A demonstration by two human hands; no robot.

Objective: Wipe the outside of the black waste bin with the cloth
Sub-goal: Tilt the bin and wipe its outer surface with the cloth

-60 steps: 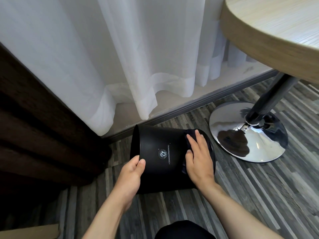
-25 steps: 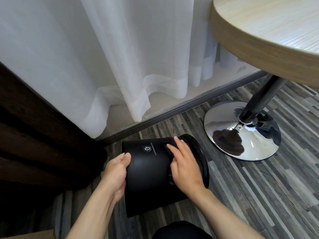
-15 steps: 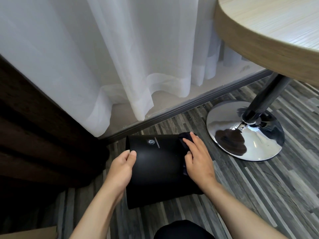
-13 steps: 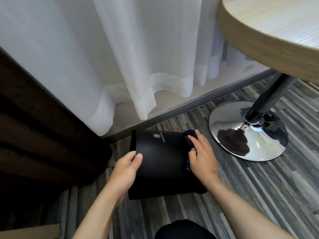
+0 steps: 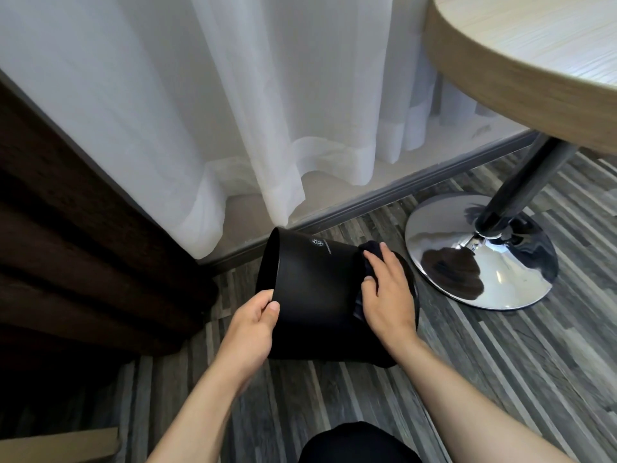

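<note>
The black waste bin lies tipped on its side over the striped floor, base end to the left, wider rim end to the right, a small white logo on its upper side. My left hand grips the edge of the base end. My right hand presses a dark cloth flat against the bin's side near the rim. Most of the cloth is hidden under my palm and fingers.
A chrome table base and its dark post stand just right of the bin, under a round wooden tabletop. White sheer curtains hang behind. Dark brown drapes fill the left. A cardboard edge shows bottom left.
The bin has rolled and shifted in my hands, its logo now higher up on the far side. My right hand with the cloth has slid along the side near the rim.
</note>
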